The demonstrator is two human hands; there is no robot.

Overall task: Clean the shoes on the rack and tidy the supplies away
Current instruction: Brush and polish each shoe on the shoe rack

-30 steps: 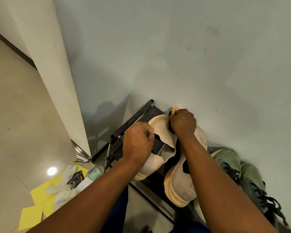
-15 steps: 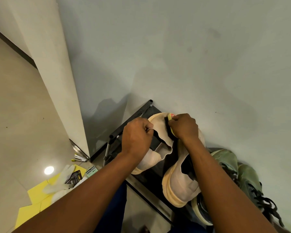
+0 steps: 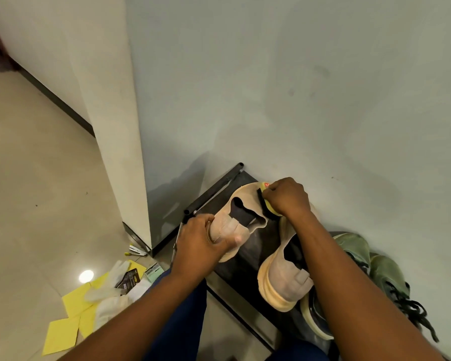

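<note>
Just below the middle of the frame, the left hand (image 3: pixel 202 243) is gripping the heel end of a beige shoe (image 3: pixel 241 217), fingers curled around its back and thumb lying across the heel tab. The shoe is lying on the black rack (image 3: pixel 214 190), with its long axis running diagonally from lower left to upper right and its toe pointing toward the wall at the top of the frame. The right hand (image 3: pixel 287 198) is closing around a yellow-backed brush (image 3: pixel 267 204), whose dark bristle side is pressing against the shoe's upper near the toe. A second beige shoe (image 3: pixel 284 280) is sitting just beside it to the lower right, its heel facing the bottom of the frame. A pair of green laced shoes (image 3: pixel 375 264) is resting at the right edge. In the lower left, yellow cloths (image 3: pixel 63 334), white gloves (image 3: pixel 110 293) and small packets (image 3: pixel 130 278) are lying on the floor (image 3: pixel 37 204).
</note>
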